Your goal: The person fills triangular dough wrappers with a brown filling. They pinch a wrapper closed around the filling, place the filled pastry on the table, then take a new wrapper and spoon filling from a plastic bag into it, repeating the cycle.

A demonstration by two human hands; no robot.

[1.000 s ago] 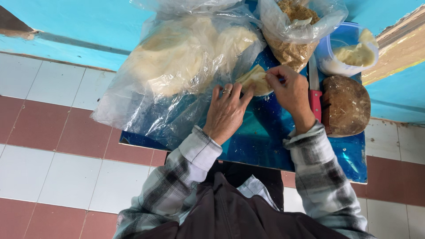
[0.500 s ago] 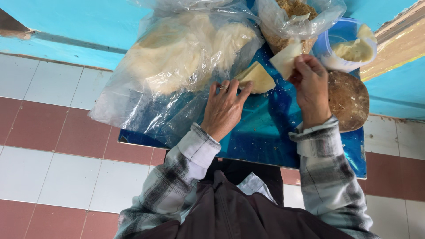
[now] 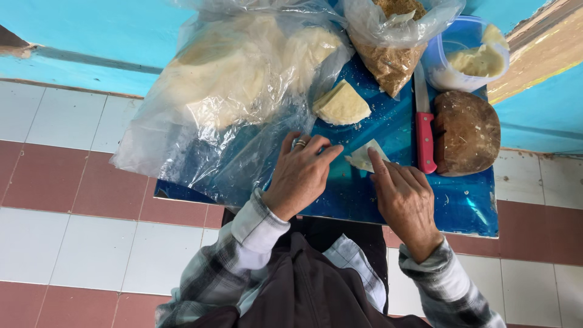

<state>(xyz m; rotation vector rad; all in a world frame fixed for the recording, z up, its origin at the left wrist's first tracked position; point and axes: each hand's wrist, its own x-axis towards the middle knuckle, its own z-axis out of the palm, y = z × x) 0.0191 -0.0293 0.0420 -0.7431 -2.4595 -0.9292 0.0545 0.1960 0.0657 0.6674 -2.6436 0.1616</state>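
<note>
My left hand point(image 3: 300, 176), with a ring on one finger, rests flat on the blue table top point(image 3: 467, 206), fingers pointing right toward a small pale triangular piece of dough sheet point(image 3: 362, 155). My right hand point(image 3: 402, 197) presses its fingertips on that piece's near edge. A thicker folded pale wedge point(image 3: 341, 104) lies farther back on the table, apart from both hands.
A large clear plastic bag of pale flat sheets point(image 3: 225, 85) covers the table's left. At the back stand a bag of brown filling point(image 3: 392, 58) and a plastic tub with pale paste point(image 3: 470, 58). A red-handled knife point(image 3: 424, 127) lies beside a round brown wooden block point(image 3: 465, 132). Tiled floor below.
My right hand came down from the back of the table with the thin pale piece and now holds it flat near my left hand. The folded wedge stays behind, farther back.
</note>
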